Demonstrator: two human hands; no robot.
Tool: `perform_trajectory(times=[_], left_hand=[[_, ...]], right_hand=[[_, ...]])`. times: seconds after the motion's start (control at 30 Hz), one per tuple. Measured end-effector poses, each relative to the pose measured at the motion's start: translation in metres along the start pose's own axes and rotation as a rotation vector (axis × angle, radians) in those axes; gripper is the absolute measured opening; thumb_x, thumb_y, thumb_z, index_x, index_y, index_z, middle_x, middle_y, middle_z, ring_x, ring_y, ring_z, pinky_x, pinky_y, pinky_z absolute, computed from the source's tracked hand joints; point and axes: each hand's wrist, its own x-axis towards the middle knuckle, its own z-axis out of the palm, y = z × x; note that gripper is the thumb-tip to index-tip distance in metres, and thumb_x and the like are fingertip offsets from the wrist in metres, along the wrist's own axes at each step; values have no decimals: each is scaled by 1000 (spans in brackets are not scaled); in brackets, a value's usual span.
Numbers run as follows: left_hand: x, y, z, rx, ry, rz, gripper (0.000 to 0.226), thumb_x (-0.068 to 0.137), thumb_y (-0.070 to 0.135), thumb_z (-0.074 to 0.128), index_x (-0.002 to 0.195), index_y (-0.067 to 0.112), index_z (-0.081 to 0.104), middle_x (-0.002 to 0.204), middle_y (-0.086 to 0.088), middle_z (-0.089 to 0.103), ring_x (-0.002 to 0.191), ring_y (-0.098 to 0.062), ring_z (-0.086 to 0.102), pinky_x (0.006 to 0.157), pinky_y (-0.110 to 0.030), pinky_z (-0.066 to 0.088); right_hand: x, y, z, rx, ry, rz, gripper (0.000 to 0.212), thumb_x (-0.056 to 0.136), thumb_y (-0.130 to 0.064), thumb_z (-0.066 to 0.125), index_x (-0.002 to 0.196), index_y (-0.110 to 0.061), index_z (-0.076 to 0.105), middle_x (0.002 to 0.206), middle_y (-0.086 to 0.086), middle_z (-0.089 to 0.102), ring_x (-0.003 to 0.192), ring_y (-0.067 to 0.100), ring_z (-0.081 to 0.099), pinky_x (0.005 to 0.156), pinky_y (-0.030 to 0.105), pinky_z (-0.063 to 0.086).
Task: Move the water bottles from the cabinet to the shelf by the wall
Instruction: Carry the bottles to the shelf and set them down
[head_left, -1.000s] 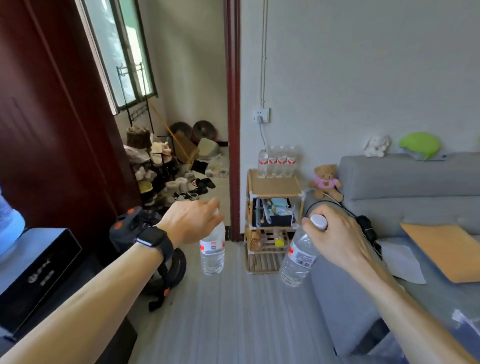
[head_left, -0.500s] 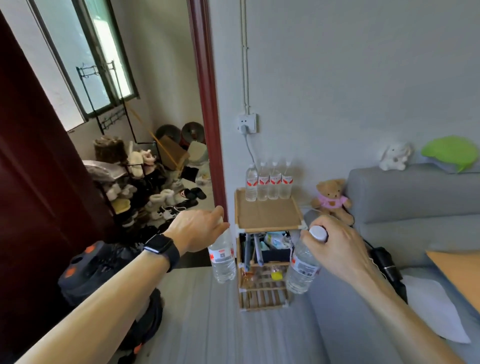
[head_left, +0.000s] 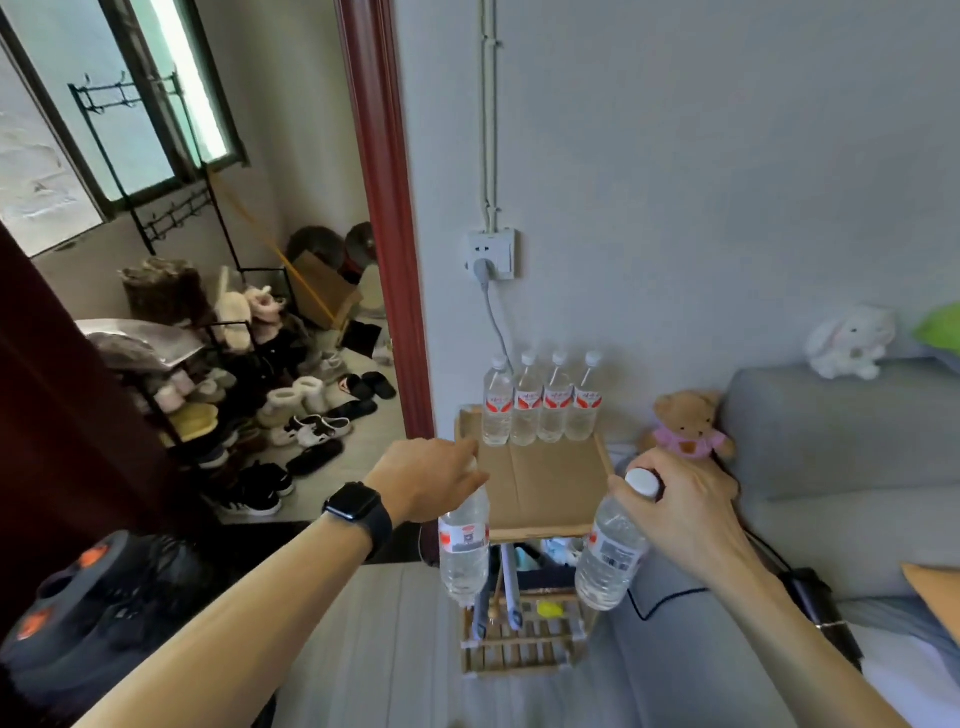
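My left hand (head_left: 423, 480) grips the top of a clear water bottle (head_left: 463, 551) with a red-and-white label; the bottle hangs upright just left of the shelf's front corner. In my right hand (head_left: 675, 506) a second water bottle (head_left: 608, 556) is held by its white cap and neck, tilted, at the shelf's front right corner. The small wooden shelf (head_left: 540, 493) stands against the wall. Its cardboard-covered top carries a row of several bottles (head_left: 543, 408) along the back edge.
A grey sofa (head_left: 831, 467) stands right of the shelf, with a teddy bear (head_left: 685, 426) between them and a white plush rabbit (head_left: 852, 340) on its back. A wall socket with a cable (head_left: 491, 254) is above the shelf. Left, a doorway leads to crowded shoe racks (head_left: 234, 395).
I have come closer to the shelf, which now fills the middle of the view. Both hands still carry their bottles, now at the shelf's front edge.
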Motion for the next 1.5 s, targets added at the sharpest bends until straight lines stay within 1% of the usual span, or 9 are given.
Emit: perform_trajectory(times=[0.1,0.23,0.4,0.57,0.77,0.9,1.07,1.27,1.5], left_hand=[[46,-15,14,-27,-27,21,45,99,59,31,120,21,44,85,3,62,77,-23,63,73,-42,54],[96,-33,27,-78,-20,12,44,100,55,33,127,21,39,84,1,62,79,-26,65,73,-42,54],[146,-41,49,-123,-12,-90,44,100,56,30,124,21,40,85,-1,65,75,-25,66,73,-42,56],[181,-40,68,-210,-43,-270,54,98,52,33,140,18,31,85,-1,59,74,-25,60,67,-35,48],[215,-39,62,-309,-70,-425,42,93,48,43,124,20,47,80,4,52,76,-22,55,64,-30,42],[231,-34,59,-307,-43,-471,43,89,52,42,119,22,50,78,5,55,72,-22,56,63,-31,44],[243,-28,65,-305,-33,-514,45,90,53,41,119,20,49,80,2,58,76,-25,62,62,-31,43],[239,-33,66,-238,-74,-326,49,94,63,37,129,29,41,83,2,60,75,-23,61,60,-31,40],[240,-53,57,-217,-132,-111,42,91,58,50,129,41,45,117,9,58,93,-19,62,72,-34,49]], right_hand=[[36,7,21,49,-27,85,22,82,-38,74,73,-29,56,73,-13,62,73,0,55,62,28,38],[78,9,52,47,-44,108,20,83,-39,71,76,-31,54,76,-14,61,74,-2,54,58,18,33],[123,18,82,63,-89,177,18,85,-43,68,80,-32,55,78,-15,60,74,-2,54,58,19,33],[165,29,120,52,-222,217,25,85,-53,66,84,-31,53,82,-14,59,76,1,54,58,20,36],[197,36,146,129,-301,222,25,86,-53,65,84,-30,55,80,-12,62,72,4,58,57,20,40],[221,34,157,122,-306,150,31,85,-57,58,76,-27,56,68,-7,62,64,11,60,63,38,56],[242,26,165,144,-323,104,39,91,-61,53,68,-29,53,62,-8,61,60,7,58,59,35,52],[258,34,173,-15,-452,14,43,88,-69,46,73,-30,50,67,-9,60,62,5,55,55,31,41],[268,52,159,-81,-672,-148,37,88,-63,51,113,-36,50,93,-17,61,84,7,59,80,36,53]])
